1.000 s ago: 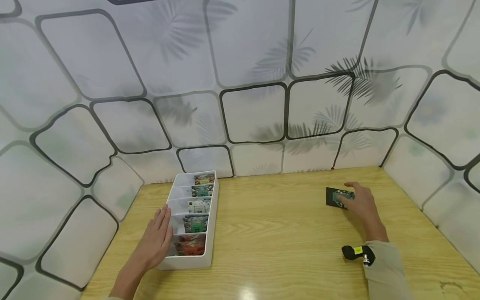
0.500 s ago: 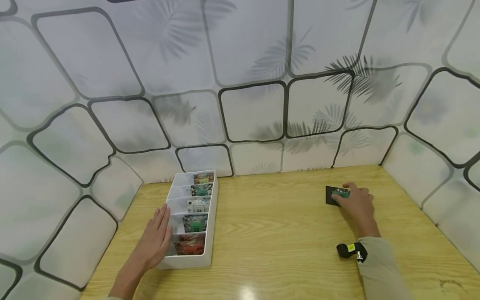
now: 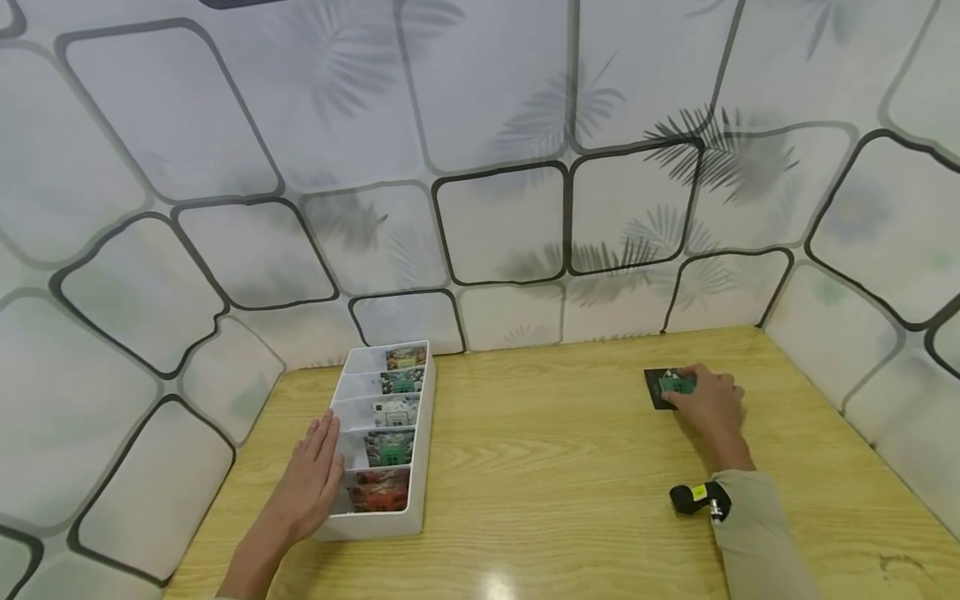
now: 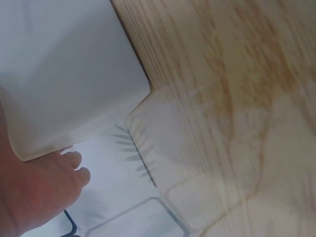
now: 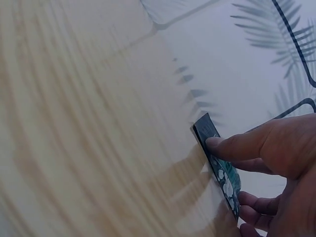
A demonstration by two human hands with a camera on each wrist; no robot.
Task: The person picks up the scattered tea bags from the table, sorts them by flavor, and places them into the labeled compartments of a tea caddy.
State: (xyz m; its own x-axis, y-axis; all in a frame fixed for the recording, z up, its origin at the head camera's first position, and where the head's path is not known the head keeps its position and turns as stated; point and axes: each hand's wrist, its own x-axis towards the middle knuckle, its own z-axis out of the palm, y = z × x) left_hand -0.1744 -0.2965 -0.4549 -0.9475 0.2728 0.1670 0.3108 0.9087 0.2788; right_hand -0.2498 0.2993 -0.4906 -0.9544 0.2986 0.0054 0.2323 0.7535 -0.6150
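My right hand point(image 3: 708, 408) pinches a flat black packet point(image 3: 654, 389) with a green, flower-patterned part, at the right of the table. In the right wrist view the thumb lies on the face of the dark packet point(image 5: 226, 180), with fingers at its far side. The hand covers its right end. My left hand point(image 3: 307, 479) lies with straight fingers along the left side of a long white divided box point(image 3: 426, 450). In the left wrist view the hand point(image 4: 39, 192) is partly hidden by the white box point(image 4: 74, 74).
Several small printed packets stand in the box's compartments, among them a red packet point(image 3: 381, 492), a green packet point(image 3: 390, 450) and a white packet point(image 3: 396, 412). The wooden table point(image 3: 540, 458) meets a patterned wall covering point(image 3: 510, 225) at the back and sides.
My right hand has moved slightly left over the packet, covering less of its outline to the left. The packet sits a little further left. My left hand stays on the box.
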